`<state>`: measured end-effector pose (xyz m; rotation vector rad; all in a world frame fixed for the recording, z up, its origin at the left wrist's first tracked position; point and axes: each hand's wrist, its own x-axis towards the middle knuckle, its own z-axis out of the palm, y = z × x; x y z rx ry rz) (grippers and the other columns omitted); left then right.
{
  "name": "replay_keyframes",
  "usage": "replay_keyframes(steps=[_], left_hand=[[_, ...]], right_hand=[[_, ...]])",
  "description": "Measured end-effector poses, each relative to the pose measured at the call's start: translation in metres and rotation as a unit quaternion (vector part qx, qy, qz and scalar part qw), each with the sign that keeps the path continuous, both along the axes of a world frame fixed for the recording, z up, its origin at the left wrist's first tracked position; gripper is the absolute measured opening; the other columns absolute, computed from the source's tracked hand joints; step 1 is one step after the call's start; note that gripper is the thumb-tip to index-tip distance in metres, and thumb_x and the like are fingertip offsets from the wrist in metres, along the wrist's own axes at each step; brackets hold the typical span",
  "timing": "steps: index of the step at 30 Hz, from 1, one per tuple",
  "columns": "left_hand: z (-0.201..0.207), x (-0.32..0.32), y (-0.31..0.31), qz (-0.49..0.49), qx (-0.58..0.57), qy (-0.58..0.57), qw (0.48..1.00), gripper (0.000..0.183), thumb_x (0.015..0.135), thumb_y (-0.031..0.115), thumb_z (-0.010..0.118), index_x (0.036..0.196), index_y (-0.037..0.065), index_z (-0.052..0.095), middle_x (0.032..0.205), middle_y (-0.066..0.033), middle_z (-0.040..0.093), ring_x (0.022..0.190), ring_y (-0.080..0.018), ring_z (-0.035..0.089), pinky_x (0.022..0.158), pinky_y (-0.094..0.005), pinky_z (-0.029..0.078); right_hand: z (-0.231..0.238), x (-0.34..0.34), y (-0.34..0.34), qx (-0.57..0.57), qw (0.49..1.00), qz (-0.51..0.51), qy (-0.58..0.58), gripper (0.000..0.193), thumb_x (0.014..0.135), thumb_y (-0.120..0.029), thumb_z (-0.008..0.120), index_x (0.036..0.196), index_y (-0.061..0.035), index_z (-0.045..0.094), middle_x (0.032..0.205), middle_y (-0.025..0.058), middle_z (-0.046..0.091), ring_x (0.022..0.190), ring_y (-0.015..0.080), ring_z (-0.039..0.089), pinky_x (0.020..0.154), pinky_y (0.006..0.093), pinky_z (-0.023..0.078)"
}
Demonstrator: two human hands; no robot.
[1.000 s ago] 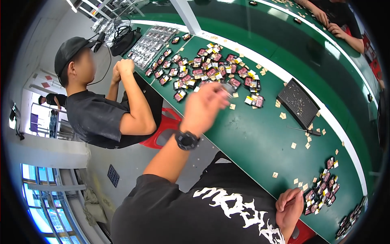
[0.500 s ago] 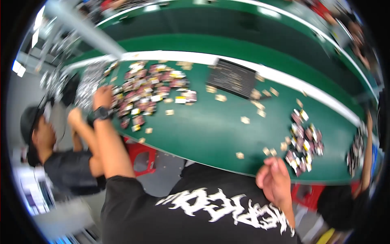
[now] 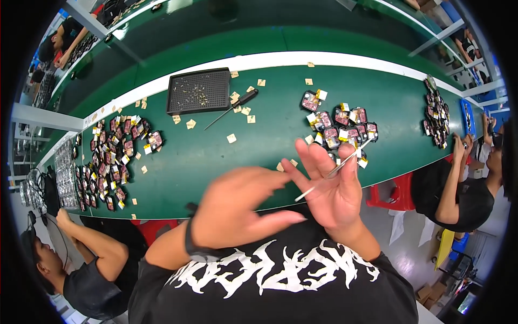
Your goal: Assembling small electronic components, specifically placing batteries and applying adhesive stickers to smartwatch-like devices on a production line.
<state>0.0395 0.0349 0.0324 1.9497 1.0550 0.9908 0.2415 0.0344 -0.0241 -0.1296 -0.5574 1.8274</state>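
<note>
My right hand is raised palm up over the near table edge, fingers partly spread. Across its fingers and thumb lies a thin, pale metal rod-like tool, held at a slant. Just left of it hovers my left hand, slightly blurred, with a dark wristwatch. Its fingers are stretched out and the thumb stands apart; I see nothing in it. Beyond my right hand lies a group of small black-edged modules with yellow and white tabs. Another pile of such modules covers the left of the green table.
A black tray with small bits stands at the back. Beside it lies a black-handled screwdriver. Small beige paper pieces are scattered about. More modules lie far right, and co-workers sit at both sides.
My left hand has come from the left pile to the middle, near my right hand. The rod-like tool now shows in my right hand. The view has swung right.
</note>
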Motion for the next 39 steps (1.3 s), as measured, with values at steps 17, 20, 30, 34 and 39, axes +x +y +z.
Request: replay_keyframes(steps=[17,20,30,34,39], left_hand=[[0.007,0.024,0.010,-0.061,0.141,0.054,0.987,0.019,0.073,0.000,0.079,0.090,0.001,0.071,0.063,-0.0052,0.057,0.051,-0.0203,0.052,0.047,-0.0328,0.039],[0.009,0.026,0.007,-0.064,0.133,0.049,0.988,0.018,0.073,0.000,0.079,0.090,0.000,0.071,0.062,-0.0055,0.056,0.050,-0.0202,0.052,0.047,-0.0329,0.039],[0.012,0.018,0.006,-0.057,0.155,0.064,0.984,0.028,0.069,0.000,0.084,0.092,0.000,0.069,0.066,-0.0058,0.055,0.051,-0.0212,0.053,0.046,-0.0338,0.041],[0.010,0.019,0.005,-0.060,0.148,0.060,0.985,0.027,0.069,0.000,0.084,0.091,0.000,0.069,0.066,-0.0059,0.055,0.051,-0.0212,0.052,0.046,-0.0336,0.040],[0.009,0.021,0.004,-0.080,0.131,0.064,0.986,0.018,0.072,0.000,0.079,0.088,0.000,0.071,0.064,-0.0062,0.059,0.051,-0.0203,0.053,0.047,-0.0327,0.041]], right_hand=[[-0.015,0.057,-0.002,0.140,0.965,-0.192,-0.113,0.016,0.096,-0.016,0.068,0.110,-0.0073,0.072,0.114,0.0178,0.070,0.102,0.0300,0.062,0.090,0.0434,0.048],[-0.013,0.068,-0.002,0.146,0.965,-0.178,-0.125,0.017,0.095,-0.018,0.071,0.109,-0.0085,0.073,0.111,0.0161,0.071,0.101,0.0300,0.063,0.085,0.0432,0.050],[-0.018,0.086,-0.006,0.095,0.975,-0.180,-0.088,0.054,0.090,-0.030,0.077,0.137,-0.0120,0.059,0.117,0.0152,0.068,0.097,0.0254,0.063,0.079,0.0395,0.053],[-0.011,0.076,-0.012,0.060,0.977,-0.119,-0.169,0.065,0.073,-0.011,0.089,0.130,0.0011,0.061,0.113,0.0209,0.067,0.096,0.0285,0.067,0.085,0.0384,0.057],[-0.011,0.064,-0.007,0.105,0.976,-0.141,-0.131,0.025,0.079,-0.002,0.082,0.102,-0.0016,0.073,0.100,0.0167,0.071,0.087,0.0249,0.068,0.075,0.0365,0.054]])
